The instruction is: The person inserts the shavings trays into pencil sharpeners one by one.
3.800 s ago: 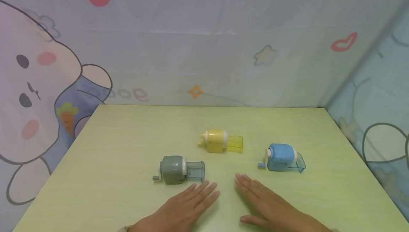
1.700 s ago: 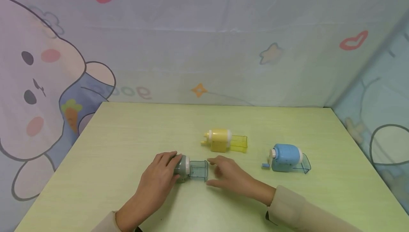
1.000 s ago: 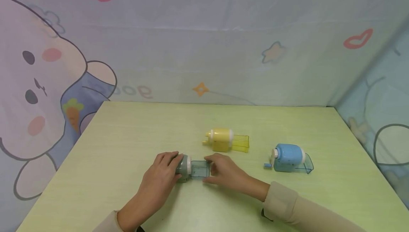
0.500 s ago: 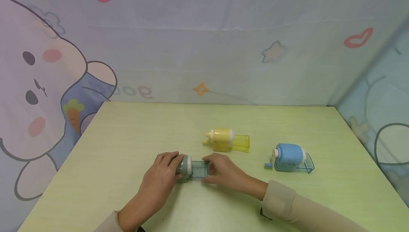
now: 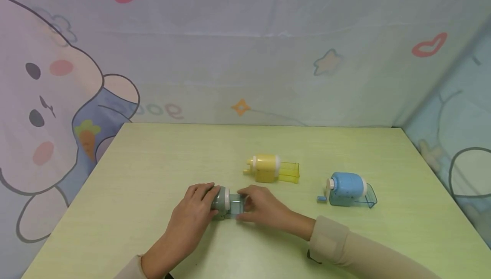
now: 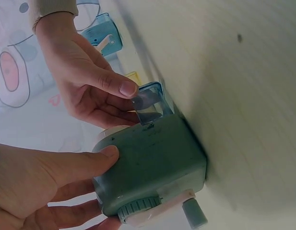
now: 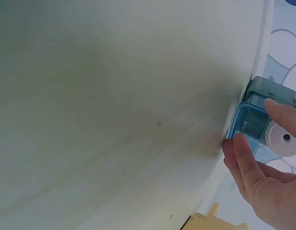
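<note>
My left hand [image 5: 189,217] grips the grey-green hand-crank pencil sharpener [image 5: 220,202] from above, covering its crank end in the head view. The left wrist view shows the thumb on one face of the body and the crank handle [image 6: 194,213] at the near end. From the sharpener's other end the clear blue-green shavings drawer [image 5: 235,205] sticks partly out. My right hand [image 5: 266,207] pinches that drawer by its outer end, thumb on one side and fingers on the other. In the right wrist view the drawer [image 7: 247,125] sits below the white ring with the pencil hole.
Behind the hands lies a yellow pencil sharpener [image 5: 265,169] with its clear drawer pulled out. A blue pencil sharpener [image 5: 347,187], drawer also out, stands farther right. The pale table [image 5: 172,151] ends at a patterned cloth backdrop [image 5: 192,57].
Both hands have come from the table to the green sharpener. My right hand has taken hold of the drawer and moved left, and the drawer sticks out less. The other sharpeners have stayed put.
</note>
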`<control>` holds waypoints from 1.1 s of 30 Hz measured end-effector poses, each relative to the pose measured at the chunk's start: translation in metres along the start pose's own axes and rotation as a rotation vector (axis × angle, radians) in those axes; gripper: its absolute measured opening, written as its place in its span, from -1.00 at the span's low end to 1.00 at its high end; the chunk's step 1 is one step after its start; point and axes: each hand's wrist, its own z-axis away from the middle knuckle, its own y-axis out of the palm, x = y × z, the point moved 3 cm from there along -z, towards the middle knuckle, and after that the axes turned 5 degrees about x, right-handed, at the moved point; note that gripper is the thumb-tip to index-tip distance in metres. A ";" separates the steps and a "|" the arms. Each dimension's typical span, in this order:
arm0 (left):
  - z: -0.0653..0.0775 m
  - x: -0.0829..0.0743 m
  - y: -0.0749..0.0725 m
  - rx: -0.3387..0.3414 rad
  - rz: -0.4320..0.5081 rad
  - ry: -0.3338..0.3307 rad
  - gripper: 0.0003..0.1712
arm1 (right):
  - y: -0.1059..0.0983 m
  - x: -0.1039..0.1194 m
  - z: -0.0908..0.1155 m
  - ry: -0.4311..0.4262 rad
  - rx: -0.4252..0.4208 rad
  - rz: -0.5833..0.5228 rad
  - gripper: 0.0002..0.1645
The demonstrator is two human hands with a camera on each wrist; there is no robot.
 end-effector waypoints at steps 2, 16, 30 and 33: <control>0.000 0.000 0.000 0.003 -0.003 0.000 -0.35 | 0.001 0.001 -0.001 -0.002 -0.002 0.003 -0.29; -0.001 -0.001 0.000 0.009 -0.014 0.003 -0.36 | 0.008 0.008 -0.008 0.007 0.011 -0.016 -0.31; 0.000 -0.002 0.000 0.005 -0.037 0.004 -0.36 | 0.012 0.014 -0.019 0.008 0.012 0.034 -0.46; 0.000 -0.002 0.000 0.005 -0.039 0.002 -0.36 | 0.013 0.013 -0.021 0.023 0.013 0.007 -0.46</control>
